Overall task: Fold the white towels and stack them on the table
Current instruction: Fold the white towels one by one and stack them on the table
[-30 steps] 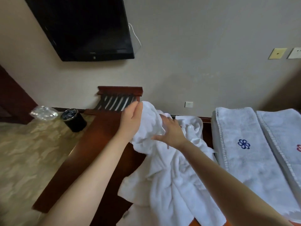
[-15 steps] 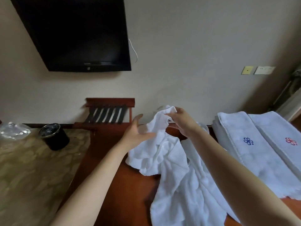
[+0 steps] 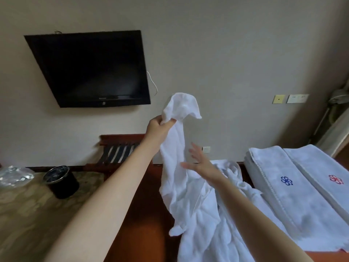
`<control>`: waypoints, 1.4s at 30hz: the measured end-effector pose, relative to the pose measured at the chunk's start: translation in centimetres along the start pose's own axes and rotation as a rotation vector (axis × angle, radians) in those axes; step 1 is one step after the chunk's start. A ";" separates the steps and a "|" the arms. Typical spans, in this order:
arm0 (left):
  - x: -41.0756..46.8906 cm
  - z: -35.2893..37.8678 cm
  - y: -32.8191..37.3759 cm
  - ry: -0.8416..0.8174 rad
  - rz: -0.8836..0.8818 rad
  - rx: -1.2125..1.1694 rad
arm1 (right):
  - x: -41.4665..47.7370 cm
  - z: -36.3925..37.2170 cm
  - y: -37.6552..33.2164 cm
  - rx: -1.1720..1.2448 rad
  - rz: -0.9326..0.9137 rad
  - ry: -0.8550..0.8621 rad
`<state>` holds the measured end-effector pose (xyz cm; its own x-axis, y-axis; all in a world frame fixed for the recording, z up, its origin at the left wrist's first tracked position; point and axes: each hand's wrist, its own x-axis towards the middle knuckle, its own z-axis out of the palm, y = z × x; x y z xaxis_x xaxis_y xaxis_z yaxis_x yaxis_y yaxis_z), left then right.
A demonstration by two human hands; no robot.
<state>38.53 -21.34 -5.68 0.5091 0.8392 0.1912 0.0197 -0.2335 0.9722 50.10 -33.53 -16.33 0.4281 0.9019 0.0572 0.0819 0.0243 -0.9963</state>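
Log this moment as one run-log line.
left hand: grips crumpled white towel, raised | right hand: open near it | folded towels: two, at right on table | fold: not begun

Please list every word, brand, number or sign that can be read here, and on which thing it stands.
No text is readable.
television: small brand mark on the lower frame, too blurred to read.
blue-emblem towel: an embroidered blue pinwheel sign, no letters.
red-emblem towel: an embroidered red pinwheel sign, no letters.
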 end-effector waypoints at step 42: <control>4.1 -17.3 -25.9 -0.557 -0.286 0.729 | 3.9 21.8 10.1 -0.603 0.635 -0.085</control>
<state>25.25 -3.37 -27.73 0.7343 0.6015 -0.3147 0.6410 -0.4619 0.6129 32.98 -20.41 -27.58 0.4881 0.6971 -0.5253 0.3225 -0.7033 -0.6336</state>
